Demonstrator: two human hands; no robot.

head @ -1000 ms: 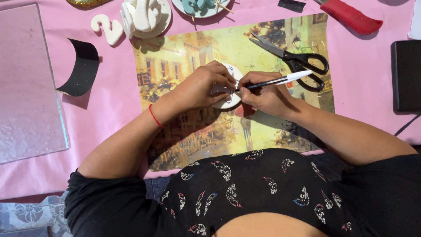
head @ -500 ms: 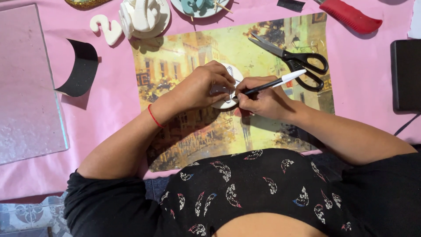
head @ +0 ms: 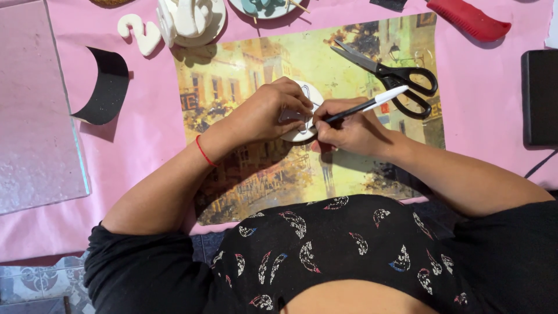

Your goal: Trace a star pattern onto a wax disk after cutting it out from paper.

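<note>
Pressing a small white round piece (head: pixel 301 116) flat on the picture poster (head: pixel 256 174), our left hand (head: pixel 268 110) has its fingers clamped over it, a red thread at the wrist. Our right hand (head: pixel 349 129) grips a black-and-white pen (head: pixel 361 107), and since a second ago its tip has slid in from the right to touch the piece's edge, so the marking looks under way. Black-handled scissors (head: pixel 395 75) lie just beyond, on the poster's far right, untouched; a curved black strip (head: pixel 107 87) sits on the pink cloth (head: pixel 145 139), far left.
</note>
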